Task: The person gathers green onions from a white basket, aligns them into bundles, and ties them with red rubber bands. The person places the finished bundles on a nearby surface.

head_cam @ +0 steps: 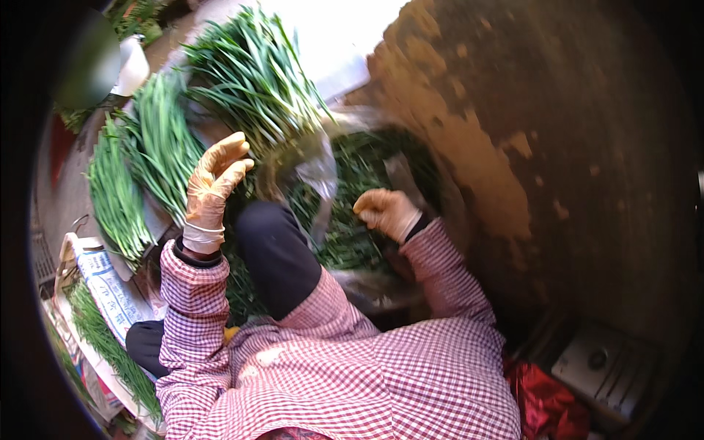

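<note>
My left hand [213, 187], in a thin translucent glove, is raised with fingers apart and nothing between them. Just behind it lie a middle bunch of long green leafy stalks [168, 137] and a larger bunch [253, 77] with pale ends towards me. A smaller green bunch [116, 192] lies farther left. My right hand [386, 213], gloved too, has curled fingers over a clear plastic bag [324, 176] and loose green leaves [352, 236]; whether it holds anything cannot be told. My bent knee [275, 258] rises between my hands.
A rough, peeling wall [467, 148] stands to the right. At the lower left, a basket [63, 264] holds more greens beside a printed sack [113, 291]. A white bottle-like object [132, 66] is at the upper left. At the lower right are red plastic [547, 401] and a grey metal box [599, 366].
</note>
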### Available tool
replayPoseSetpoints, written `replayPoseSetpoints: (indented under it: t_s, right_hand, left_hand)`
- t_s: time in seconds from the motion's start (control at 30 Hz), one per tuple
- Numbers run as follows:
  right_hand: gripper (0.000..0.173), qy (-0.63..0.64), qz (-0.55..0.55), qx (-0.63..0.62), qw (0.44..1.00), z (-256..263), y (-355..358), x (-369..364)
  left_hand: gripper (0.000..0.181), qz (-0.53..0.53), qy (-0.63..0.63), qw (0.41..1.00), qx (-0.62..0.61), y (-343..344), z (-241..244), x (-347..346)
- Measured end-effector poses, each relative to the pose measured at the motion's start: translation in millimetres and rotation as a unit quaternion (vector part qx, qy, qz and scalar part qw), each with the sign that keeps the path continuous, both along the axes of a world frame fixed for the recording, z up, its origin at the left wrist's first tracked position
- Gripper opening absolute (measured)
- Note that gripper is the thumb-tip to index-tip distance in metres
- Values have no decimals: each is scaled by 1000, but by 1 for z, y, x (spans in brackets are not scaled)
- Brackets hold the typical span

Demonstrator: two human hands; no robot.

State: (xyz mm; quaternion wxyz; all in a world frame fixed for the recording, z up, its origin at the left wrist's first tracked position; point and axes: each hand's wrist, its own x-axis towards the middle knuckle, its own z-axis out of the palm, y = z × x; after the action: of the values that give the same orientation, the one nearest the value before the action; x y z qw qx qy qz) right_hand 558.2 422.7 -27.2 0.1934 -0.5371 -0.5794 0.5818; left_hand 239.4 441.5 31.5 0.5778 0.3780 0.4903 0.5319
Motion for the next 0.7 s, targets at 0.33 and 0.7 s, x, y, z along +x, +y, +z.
replayPoseSetpoints:
  t_s: [0.33,0.7]
  right_hand:
    - [29,-373,95,-208,899,93,-35,81]
    - [32,-540,287,-473,634,106,-148,154]
  left_hand:
    - [37,-360,104,921,108,-85,-26,108]
    - [34,-316,-15,942,116,-93,-33,89]
